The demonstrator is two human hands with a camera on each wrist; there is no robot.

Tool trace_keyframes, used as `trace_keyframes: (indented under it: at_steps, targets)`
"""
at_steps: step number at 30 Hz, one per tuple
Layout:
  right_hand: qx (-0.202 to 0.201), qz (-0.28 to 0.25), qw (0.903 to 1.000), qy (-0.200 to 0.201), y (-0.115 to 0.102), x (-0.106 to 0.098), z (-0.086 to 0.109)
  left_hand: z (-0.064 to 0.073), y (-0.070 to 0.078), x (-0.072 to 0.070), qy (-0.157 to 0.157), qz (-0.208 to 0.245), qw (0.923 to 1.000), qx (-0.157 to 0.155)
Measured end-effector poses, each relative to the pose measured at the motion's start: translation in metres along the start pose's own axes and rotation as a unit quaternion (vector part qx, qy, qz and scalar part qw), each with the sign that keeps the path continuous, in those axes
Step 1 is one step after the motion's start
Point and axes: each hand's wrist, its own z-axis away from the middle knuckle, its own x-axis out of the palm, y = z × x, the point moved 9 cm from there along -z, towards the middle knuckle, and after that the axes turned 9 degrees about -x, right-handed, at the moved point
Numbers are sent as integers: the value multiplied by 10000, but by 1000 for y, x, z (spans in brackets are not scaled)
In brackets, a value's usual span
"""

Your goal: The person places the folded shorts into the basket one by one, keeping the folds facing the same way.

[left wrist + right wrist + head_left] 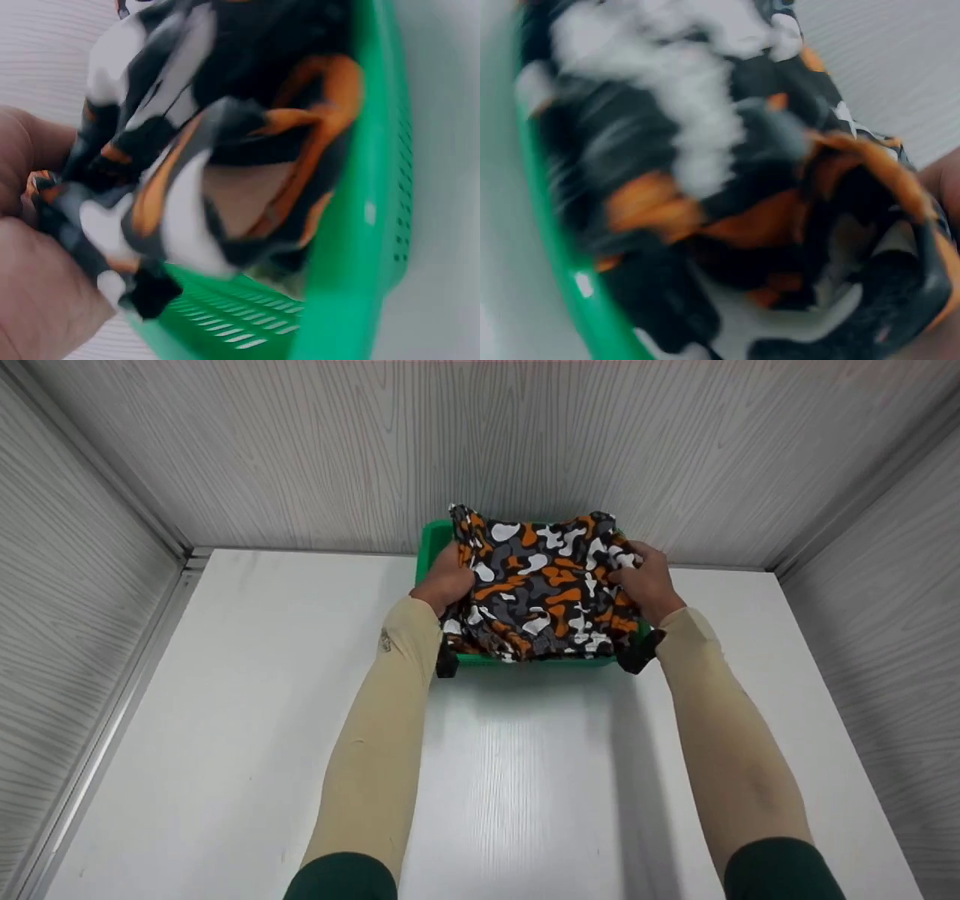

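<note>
A cloth garment (536, 585) patterned in black, orange, white and grey lies over a green plastic basket (426, 547). My left hand (448, 579) grips its left side, and my right hand (649, 581) pinches the right side. In the left wrist view, thumb and fingers close round a bunched fold of the garment (172, 195), with an open loop of fabric beside it. The right wrist view shows a similar opening in the cloth (855, 247), the hand partly out of frame. Most of the basket's inside is hidden beneath the fabric.
The basket stands on a white table (510, 780) near its back edge, close to a grey wood-grain wall (525, 442). Side panels (75, 585) rise at left and right. Slots show in the basket floor (232, 319).
</note>
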Motion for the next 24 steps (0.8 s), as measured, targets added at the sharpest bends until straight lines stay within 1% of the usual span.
trace_keyframes:
  at_steps: [2, 4, 6, 7, 9, 10, 12, 13, 14, 15, 16, 17, 18, 19, 20, 21, 22, 24]
  targets:
    - [-125, 379, 9992, 61, 5, 3, 2, 0, -11, 2, 127, -263, 9994, -160]
    - [-208, 667, 9975, 82, 8, 7, 4, 1, -20, 4, 250, -708, 9965, -361]
    - [-312, 1080, 9937, 19, 8, 11, 6, 2, -25, 6, 371, -1213, 9906, -513]
    - [-404, 1378, 9896, -30, 7, 13, 6, 4, -27, 6, 423, -1488, 9859, -640]
    - [-655, 1994, 9777, -55, 0, 17, 7, 8, -26, 7, 532, -1974, 9759, -767]
    - [-855, 2316, 9690, -43, -7, 20, 8, 11, -25, 7, 617, -2170, 9705, -853]
    - [-1320, 2859, 9491, 37, -23, 24, 10, 20, -16, 4, 869, -2531, 9596, -870]
    - [-1548, 3073, 9389, 66, -33, 27, 12, 24, -9, 3, 1035, -2788, 9514, -794]
    - [-1779, 3241, 9291, 84, -43, 31, 13, 29, 0, 2, 1226, -3078, 9414, -629]
    - [-2015, 3406, 9184, 53, -53, 36, 14, 33, 10, 2, 1403, -3416, 9283, -431]
    - [-2162, 3571, 9087, -60, -60, 43, 16, 37, 19, 4, 1553, -3805, 9114, -222]
    - [-2239, 3759, 8989, -215, -65, 50, 16, 39, 27, 8, 1632, -4147, 8952, -21]
    - [-2233, 3970, 8892, -421, -67, 58, 17, 41, 32, 14, 1606, -4443, 8813, 130]
    - [-2125, 4187, 8802, -689, -65, 66, 17, 43, 34, 21, 1517, -4703, 8690, 241]
    - [-1967, 4407, 8705, -960, -60, 74, 17, 41, 31, 29, 1335, -4914, 8603, 245]
    - [-1721, 4579, 8631, -1254, -50, 80, 16, 43, 26, 37, 1102, -5037, 8567, 174]
    - [-1408, 4708, 8576, -1521, -37, 84, 16, 44, 20, 44, 880, -5088, 8563, 35]
    - [-779, 4862, 8477, -1974, -13, 89, 19, 47, 4, 53, 505, -5075, 8595, -357]
